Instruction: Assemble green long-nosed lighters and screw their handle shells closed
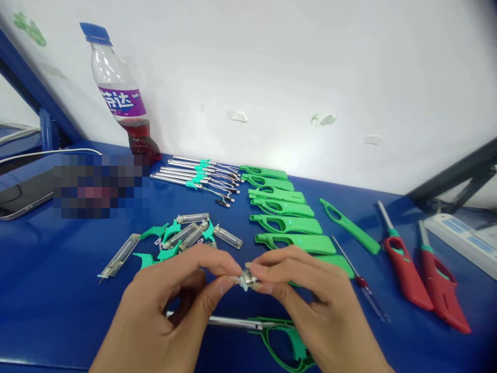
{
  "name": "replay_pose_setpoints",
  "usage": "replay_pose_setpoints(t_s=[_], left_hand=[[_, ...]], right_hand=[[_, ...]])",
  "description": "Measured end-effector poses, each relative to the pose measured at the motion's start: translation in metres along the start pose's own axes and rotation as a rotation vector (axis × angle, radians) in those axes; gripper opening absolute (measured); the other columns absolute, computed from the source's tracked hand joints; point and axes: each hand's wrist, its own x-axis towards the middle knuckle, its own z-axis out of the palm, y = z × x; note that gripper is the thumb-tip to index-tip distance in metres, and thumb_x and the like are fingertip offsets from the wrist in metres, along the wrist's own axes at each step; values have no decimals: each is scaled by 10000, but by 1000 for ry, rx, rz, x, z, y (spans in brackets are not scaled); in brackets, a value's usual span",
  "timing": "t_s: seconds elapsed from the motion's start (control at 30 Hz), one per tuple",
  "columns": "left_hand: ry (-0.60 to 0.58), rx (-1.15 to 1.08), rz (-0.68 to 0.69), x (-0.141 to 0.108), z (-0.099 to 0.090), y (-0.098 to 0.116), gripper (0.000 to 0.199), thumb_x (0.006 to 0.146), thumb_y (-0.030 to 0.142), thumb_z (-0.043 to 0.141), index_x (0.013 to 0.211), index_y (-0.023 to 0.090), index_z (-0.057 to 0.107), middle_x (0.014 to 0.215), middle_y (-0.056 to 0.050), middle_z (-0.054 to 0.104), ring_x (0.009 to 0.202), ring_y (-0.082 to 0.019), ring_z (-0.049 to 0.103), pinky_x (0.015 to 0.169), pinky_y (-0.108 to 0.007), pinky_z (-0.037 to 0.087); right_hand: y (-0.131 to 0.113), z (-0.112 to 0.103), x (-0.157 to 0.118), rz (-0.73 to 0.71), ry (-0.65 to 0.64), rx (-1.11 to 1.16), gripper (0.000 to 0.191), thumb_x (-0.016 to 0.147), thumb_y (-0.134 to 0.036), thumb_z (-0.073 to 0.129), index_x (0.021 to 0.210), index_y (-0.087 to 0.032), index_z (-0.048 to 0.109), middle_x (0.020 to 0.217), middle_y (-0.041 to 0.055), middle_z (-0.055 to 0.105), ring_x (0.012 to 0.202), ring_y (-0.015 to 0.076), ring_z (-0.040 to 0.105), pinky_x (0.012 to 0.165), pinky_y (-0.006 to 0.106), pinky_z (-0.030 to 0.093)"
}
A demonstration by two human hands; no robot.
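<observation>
Pinch grip: left hand [171,305] and right hand [314,305] hold small clear part [250,278].
Green shell [268,349]: metal tube [233,322] apparently seated.
Clear part: apparently not yet installed.

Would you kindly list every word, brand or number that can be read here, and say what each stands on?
"芬达": purple label on the bottle, its first character partly cut off.
"Fanta", probably: same label, right edge; too small to be sure.
Purple-and-white marks by the green triggers: too small to read.
</observation>
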Motion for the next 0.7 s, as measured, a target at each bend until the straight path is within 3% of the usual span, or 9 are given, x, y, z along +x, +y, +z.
replay_pose_setpoints(t_s=[0.17,0.33,0.47,0.57,0.7], left_hand=[[73,43,193,-7,6,0,224,925,217,590,738,290,690,702,46,715,651,-135,696,424,-198,393],[-1,-39,342,-6,8,-2,316,966,86,503,700,248,556,678,50,649,637,-113,651,591,-221,508],[-26,5,349,-5,7,-5,317,979,90,493,705,244,529,694,56,649,643,-105,649,593,-213,502],[24,45,330,-4,6,-5,280,966,111,514,738,265,566,704,83,683,649,-98,673,578,-188,495],[63,66,246,-4,8,-4,188,945,232,631,783,310,686,672,100,712,529,-92,633,459,-170,449]], right_hand=[[-1,0,0,25,5,33,244,1037,-168,630,937,-285,819,1022,-11,817,870,140,779,762,238,633],[-3,-1,-1,54,-39,48,269,1039,-161,613,915,-281,819,1014,-4,816,880,149,783,780,247,632],[-4,-2,-1,54,-32,30,259,1038,-159,624,914,-281,815,1021,-10,814,889,140,776,767,226,609],[-4,-3,-1,47,-45,22,241,1031,-145,641,924,-286,805,1018,-28,811,896,127,768,783,205,598],[-6,-9,-3,40,-67,-12,194,1011,-171,703,1084,-331,784,1042,-63,808,939,109,767,845,165,591]])
